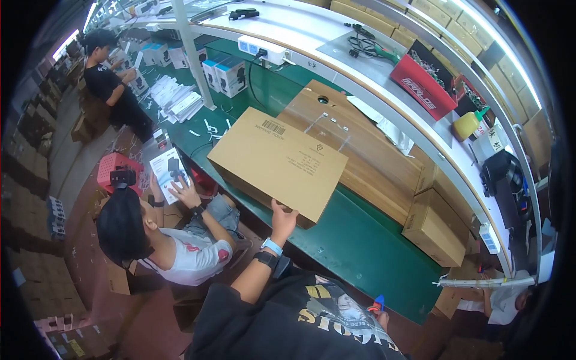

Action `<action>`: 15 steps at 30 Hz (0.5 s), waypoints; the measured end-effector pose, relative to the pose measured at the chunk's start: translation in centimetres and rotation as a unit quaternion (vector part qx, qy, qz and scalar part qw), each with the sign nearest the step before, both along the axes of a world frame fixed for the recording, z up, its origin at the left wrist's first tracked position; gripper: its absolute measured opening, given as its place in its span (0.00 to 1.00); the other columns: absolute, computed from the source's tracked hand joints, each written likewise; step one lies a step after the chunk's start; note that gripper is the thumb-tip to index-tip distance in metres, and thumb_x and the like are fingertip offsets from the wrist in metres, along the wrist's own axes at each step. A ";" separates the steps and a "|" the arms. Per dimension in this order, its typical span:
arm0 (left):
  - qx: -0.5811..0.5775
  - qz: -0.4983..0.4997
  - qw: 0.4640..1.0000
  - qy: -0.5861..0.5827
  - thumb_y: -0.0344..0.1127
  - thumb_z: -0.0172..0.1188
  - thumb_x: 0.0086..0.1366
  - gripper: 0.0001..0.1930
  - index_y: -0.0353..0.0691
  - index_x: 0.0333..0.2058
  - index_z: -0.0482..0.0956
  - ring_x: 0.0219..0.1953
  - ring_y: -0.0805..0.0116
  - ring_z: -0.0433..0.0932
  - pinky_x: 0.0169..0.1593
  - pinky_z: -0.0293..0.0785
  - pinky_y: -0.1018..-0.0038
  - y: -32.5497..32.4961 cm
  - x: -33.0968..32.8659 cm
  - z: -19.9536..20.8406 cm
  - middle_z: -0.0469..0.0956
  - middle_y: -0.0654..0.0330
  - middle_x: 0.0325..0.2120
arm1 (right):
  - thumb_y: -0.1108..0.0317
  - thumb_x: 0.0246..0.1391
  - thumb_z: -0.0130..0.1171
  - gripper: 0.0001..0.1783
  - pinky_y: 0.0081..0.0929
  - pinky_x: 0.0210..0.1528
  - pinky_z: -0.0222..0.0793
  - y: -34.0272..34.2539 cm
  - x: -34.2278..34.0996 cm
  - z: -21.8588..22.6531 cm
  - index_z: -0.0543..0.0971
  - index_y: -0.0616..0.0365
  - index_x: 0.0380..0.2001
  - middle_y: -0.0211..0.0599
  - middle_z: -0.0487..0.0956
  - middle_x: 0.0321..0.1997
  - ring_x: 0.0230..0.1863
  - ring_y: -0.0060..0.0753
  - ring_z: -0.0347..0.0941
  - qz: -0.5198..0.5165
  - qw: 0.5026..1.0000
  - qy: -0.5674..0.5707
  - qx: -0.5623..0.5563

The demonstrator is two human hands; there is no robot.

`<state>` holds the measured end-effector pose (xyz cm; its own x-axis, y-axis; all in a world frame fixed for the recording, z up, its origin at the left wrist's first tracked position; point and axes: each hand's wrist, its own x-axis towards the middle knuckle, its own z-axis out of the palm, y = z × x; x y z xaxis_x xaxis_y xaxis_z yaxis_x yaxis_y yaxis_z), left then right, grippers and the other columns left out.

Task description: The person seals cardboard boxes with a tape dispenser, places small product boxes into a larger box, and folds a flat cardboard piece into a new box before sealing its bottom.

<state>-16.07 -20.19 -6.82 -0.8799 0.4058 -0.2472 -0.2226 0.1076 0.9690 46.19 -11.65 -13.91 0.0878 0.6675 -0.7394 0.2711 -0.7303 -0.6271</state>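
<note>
Touching a brown carton point(282, 162) with the left hand point(284, 217)

Rested the left hand against the near long edge of the carton, toward its right end, with thumb and forefinger parted partway. Could not tell the curl of the remaining fingers, hidden from view, nor the firmness of any grip. Brought the right hand point(383, 321) against a blue-and-orange tool point(378, 303), low beside the black printed shirt point(264, 327); could not make out the spread of those fingers.

Met matte, stiff cardboard at the left fingertips, flat-faced and straight-edged, in a shallow rectangular shape. Wore a pale blue band point(272, 245) and a dark band point(266, 258) on the wrist just behind the left fingers.

Saw the carton reaching away from the left fingers and out to both sides, mostly leftward, broad face up. Noted a dark barcode and small lines of print on its plain brown top, well beyond the fingers. Saw it lying askew over a smooth green table point(342, 240) and overlapping, on the far right, a wood-grained board point(378, 180) with a round hole.

Spotted more cardboard boxes point(437, 222) well to the right of the left fingers, and to their left a seated person point(180, 258) with a glossy white box point(161, 174) in both hands.
</note>
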 end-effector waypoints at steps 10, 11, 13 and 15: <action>-0.149 0.018 0.948 0.281 0.29 0.66 0.55 0.40 0.28 0.64 0.57 0.62 0.39 0.65 0.60 0.68 0.59 -1.5 0.5 4.7 0.56 0.32 0.61 | 0.72 0.43 0.59 0.18 0.34 0.38 0.76 3.4 -8.3 4.2 0.69 0.62 0.41 0.39 0.74 0.35 0.34 0.36 0.75 0.018 0.994 0.018 0.106; -0.148 0.022 0.947 0.283 0.29 0.66 0.55 0.40 0.28 0.64 0.57 0.62 0.39 0.65 0.60 0.68 0.59 -1.6 0.5 4.7 0.56 0.32 0.61 | 0.73 0.44 0.58 0.20 0.36 0.37 0.78 4.0 -8.1 3.7 0.68 0.64 0.42 0.42 0.74 0.36 0.33 0.38 0.77 0.028 0.993 0.030 0.108; -0.181 -0.012 0.929 0.323 0.32 0.65 0.54 0.36 0.27 0.61 0.63 0.64 0.35 0.59 0.65 0.60 0.53 -1.9 0.2 4.7 0.57 0.32 0.61 | 0.73 0.44 0.58 0.19 0.36 0.38 0.78 4.6 -8.2 3.1 0.68 0.64 0.42 0.42 0.74 0.36 0.33 0.38 0.77 0.045 0.993 0.047 0.103; -0.200 -0.025 0.917 0.345 0.33 0.64 0.54 0.34 0.26 0.59 0.66 0.65 0.33 0.56 0.67 0.56 0.50 -2.2 0.0 4.8 0.57 0.31 0.62 | 0.73 0.44 0.58 0.19 0.36 0.40 0.78 4.8 -8.7 2.7 0.69 0.64 0.42 0.43 0.74 0.36 0.33 0.38 0.77 0.070 0.991 0.070 0.093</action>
<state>-16.08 -22.41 -2.00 -0.8657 0.4483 0.2228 0.4427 0.4777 0.7588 37.51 -6.84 -11.19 -0.1106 0.7912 -0.6014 0.2625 -0.5604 -0.7855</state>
